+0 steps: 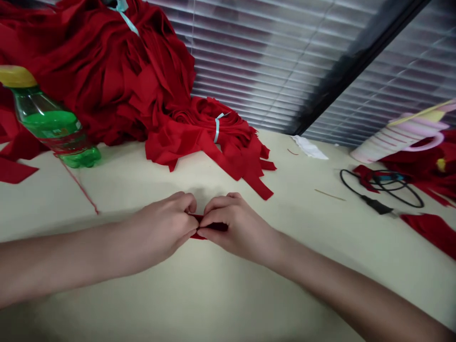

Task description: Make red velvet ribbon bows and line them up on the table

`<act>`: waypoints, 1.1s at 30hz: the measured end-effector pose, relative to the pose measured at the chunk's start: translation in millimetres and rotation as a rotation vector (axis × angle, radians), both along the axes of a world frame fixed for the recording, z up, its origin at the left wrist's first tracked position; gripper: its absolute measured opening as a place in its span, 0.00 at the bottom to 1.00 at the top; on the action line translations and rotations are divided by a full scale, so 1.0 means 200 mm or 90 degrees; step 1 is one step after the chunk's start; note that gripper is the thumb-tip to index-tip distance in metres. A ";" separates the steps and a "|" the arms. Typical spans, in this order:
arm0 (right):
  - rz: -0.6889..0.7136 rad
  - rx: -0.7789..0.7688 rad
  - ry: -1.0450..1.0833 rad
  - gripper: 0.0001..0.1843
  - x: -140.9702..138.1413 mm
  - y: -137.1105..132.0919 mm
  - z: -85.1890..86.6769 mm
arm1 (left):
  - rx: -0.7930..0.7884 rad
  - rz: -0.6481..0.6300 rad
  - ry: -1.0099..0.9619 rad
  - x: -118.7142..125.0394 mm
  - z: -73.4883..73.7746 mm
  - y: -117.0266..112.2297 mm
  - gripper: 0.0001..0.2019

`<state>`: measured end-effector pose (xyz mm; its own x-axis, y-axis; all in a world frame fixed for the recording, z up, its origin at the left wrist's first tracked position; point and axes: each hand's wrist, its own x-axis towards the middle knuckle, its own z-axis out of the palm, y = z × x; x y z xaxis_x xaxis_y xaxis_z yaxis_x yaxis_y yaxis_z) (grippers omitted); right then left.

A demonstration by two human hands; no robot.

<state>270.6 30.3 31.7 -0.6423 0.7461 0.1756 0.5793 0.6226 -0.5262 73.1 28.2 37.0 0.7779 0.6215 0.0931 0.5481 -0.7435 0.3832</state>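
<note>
Fingers (215, 216) of left hand (169, 224) + right hand (240, 225) both pinching red cloth (198, 236), visible bit runs sideways, neither's nearer tbh.

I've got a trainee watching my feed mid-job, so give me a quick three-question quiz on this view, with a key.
1. What do the left hand and right hand both pinch?
2. True or false: in the picture, the pink-and-white mug is to the left of the green bottle.
3. What colour is the tie around the smaller red bundle?
A) Orange
B) Pale blue
C) Black

Key:
1. A piece of red fabric, mostly hidden by the fingers.
2. False: the mug is at the right, the bottle at the left.
3. B
</note>
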 end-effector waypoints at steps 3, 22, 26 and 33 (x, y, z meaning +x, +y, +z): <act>0.000 -0.028 0.037 0.05 0.01 0.01 -0.01 | 0.064 0.020 0.009 0.01 -0.01 -0.02 0.13; -0.069 -0.064 0.039 0.14 0.03 -0.02 0.01 | -0.033 0.083 0.051 0.01 0.01 -0.04 0.06; -0.064 -0.074 0.060 0.17 0.04 -0.02 0.01 | -0.002 0.066 0.067 0.02 0.01 -0.03 0.06; -0.069 -0.052 0.062 0.20 0.04 -0.02 0.00 | 0.023 0.064 0.050 0.01 0.01 -0.03 0.06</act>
<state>279.2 25.6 31.3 -0.5395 0.8247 0.1696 0.5848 0.5119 -0.6292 75.8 21.3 38.5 0.7175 0.6942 0.0574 0.6482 -0.6955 0.3100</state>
